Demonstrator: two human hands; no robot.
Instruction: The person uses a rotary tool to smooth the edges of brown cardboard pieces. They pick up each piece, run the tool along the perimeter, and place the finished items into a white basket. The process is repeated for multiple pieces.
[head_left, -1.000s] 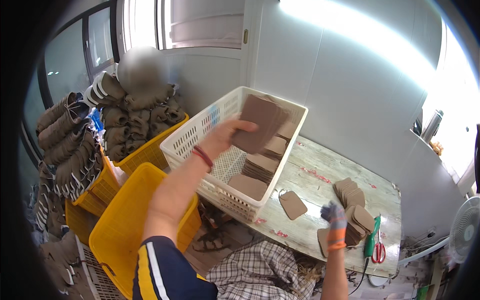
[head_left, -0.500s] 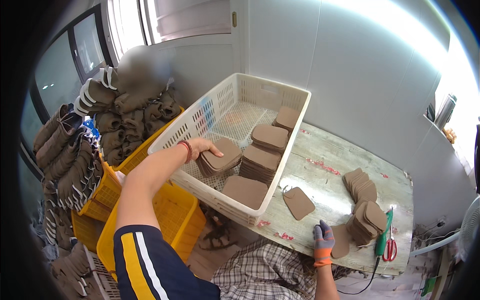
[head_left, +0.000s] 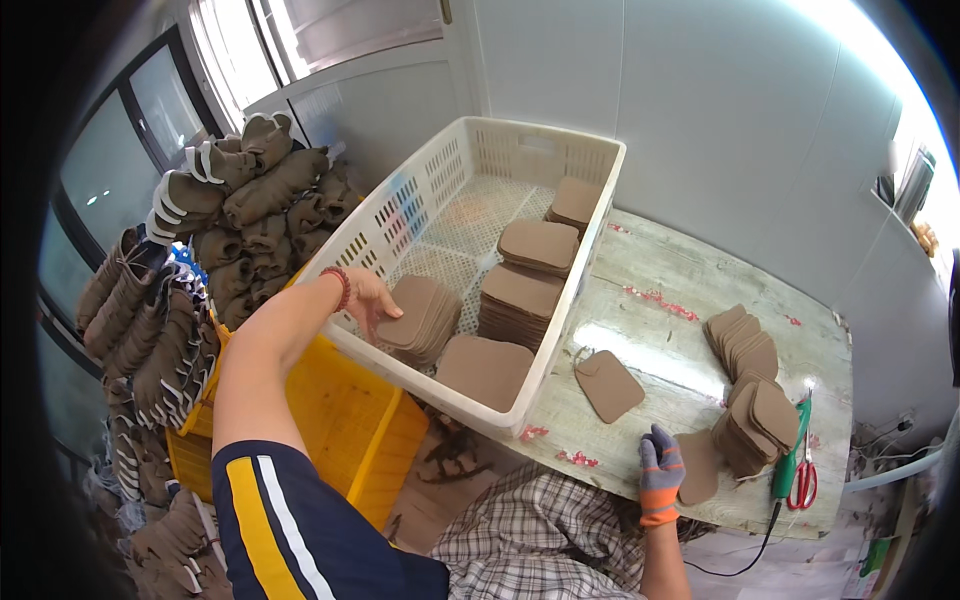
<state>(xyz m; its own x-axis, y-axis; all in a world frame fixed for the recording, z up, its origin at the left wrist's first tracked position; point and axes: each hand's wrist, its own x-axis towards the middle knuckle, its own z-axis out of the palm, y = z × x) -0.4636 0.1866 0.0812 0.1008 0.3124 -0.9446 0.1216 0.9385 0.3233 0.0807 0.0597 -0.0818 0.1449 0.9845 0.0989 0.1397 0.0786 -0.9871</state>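
Note:
My bare left hand [head_left: 366, 300], a red beaded band at its wrist, is inside the white plastic crate [head_left: 470, 422]. It is at the left edge of a leaning stack of brown rounded fabric-like pieces [head_left: 424, 306], thumb stretched out by the top piece and the fingers pointing down beside the stack. More brown stacks [head_left: 520, 292] stand along the crate's right side. My right hand [head_left: 661, 470], in a grey glove with an orange cuff, is at the table's near edge with fingers curled together, nothing visible in them. A flat brown piece [head_left: 698, 470] lies beside it.
On the worn table [head_left: 640, 260] lie a single brown piece [head_left: 609, 386], fanned and stacked pieces [head_left: 750, 425], a green corded tool [head_left: 790, 460] and red-handled scissors [head_left: 803, 485]. Yellow crates [head_left: 345, 420] and heaped brown shoe-like items [head_left: 165, 330] are at the left.
The stack under my left hand has come down into the crate's near left part, and the hand has slid off its top to the left side. My right hand has barely moved.

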